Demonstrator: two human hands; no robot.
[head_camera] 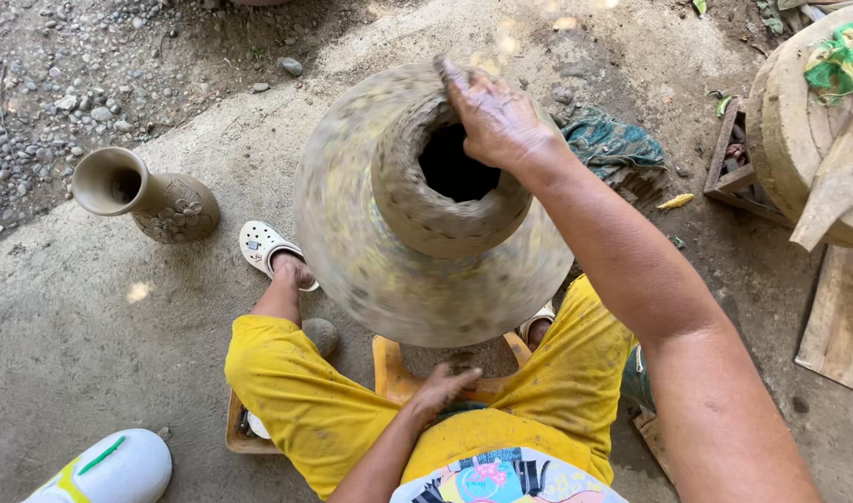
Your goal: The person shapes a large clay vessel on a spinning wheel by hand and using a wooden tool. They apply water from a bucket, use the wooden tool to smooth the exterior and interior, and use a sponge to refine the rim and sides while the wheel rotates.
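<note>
Concrete floor; right hand grips blurred, rough, round clay pot rim.

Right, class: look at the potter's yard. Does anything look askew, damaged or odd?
Two things. The small vase lies tipped on its side on the concrete instead of standing. The big pot looks smeared and blurred although the right hand on its rim is sharp. No cracks or spills show.

Outdoor pottery yard: unfired clay vases, dirt ground, gravel.
</note>
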